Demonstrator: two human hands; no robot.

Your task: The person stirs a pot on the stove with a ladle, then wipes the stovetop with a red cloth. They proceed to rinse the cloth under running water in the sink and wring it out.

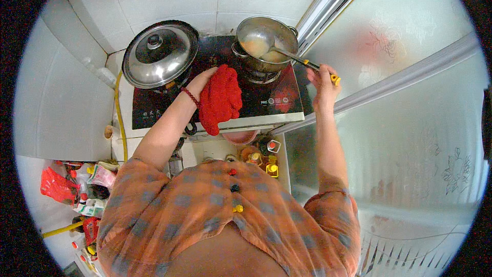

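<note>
My left hand [204, 80] is closed on a red cloth [221, 100], which hangs over the front of the stove and hides most of the fingers. My right hand [324, 83] grips the black and yellow handle of a ladle [295, 58]. The ladle's bowl end rests inside a two-handled steel pot [263, 20] on the right burner. Cloudy, pale yellowish contents show in the pot. To the left of the cloth, a wok with a domed steel lid [169, 61] covers the left burner.
The black glass gas stove [154, 107] sits on a white counter. A yellow hose [119, 115] runs along its left side. Bottles [271, 168] and a pink basin [240, 137] stand below. Bags and packages [60, 183] crowd the lower left; frosted glass panels [410, 138] border the right.
</note>
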